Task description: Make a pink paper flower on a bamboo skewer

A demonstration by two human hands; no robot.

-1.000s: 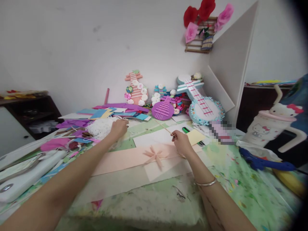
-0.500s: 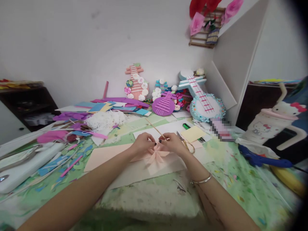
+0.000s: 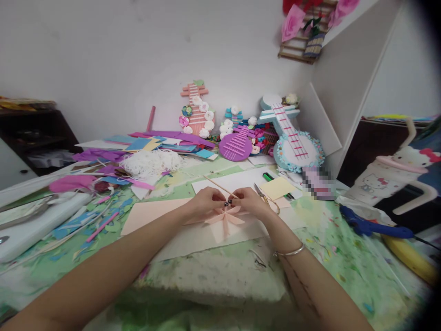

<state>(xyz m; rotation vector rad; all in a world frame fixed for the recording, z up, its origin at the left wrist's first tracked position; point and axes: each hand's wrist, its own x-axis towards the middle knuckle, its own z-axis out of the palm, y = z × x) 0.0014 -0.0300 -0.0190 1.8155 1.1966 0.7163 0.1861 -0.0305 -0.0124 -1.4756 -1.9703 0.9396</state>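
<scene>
"What's before you?"
"A stained green table (image 3: 344,262), with a peach paper strip (image 3: 148,214) lying across it."
"And your hands?"
"Your right hand (image 3: 251,201) grips a stick; your left hand (image 3: 206,201) curls in, fingertips meeting the right's. Whether it pinches anything, I can't tell."
"Where's your flower?"
"The peach paper flower (image 3: 225,219) spreads its petals just under your fingertips. Slimmest, that stick (image 3: 220,186) slants away leftward."
</scene>
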